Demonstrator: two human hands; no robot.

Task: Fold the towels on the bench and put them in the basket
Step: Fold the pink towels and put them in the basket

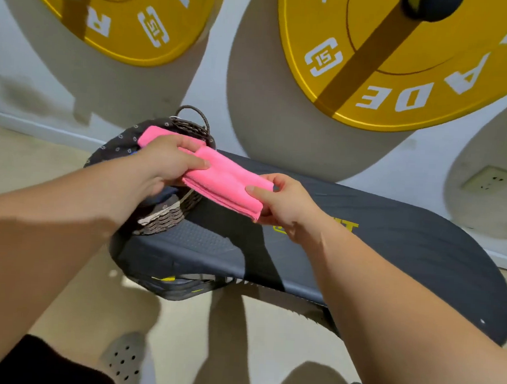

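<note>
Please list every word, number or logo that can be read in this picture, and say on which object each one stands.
"15" inside a white bracket logo, upside down: left yellow weight plate.
"R": same plate; its other letters are cut off.
"15" in the same logo: right yellow weight plate.
"ADE", upside down, then a partly cut "R": right plate.
Yellow print on the black bench: mostly hidden by the right hand, unreadable.
Pink towel and basket: no text.
</note>
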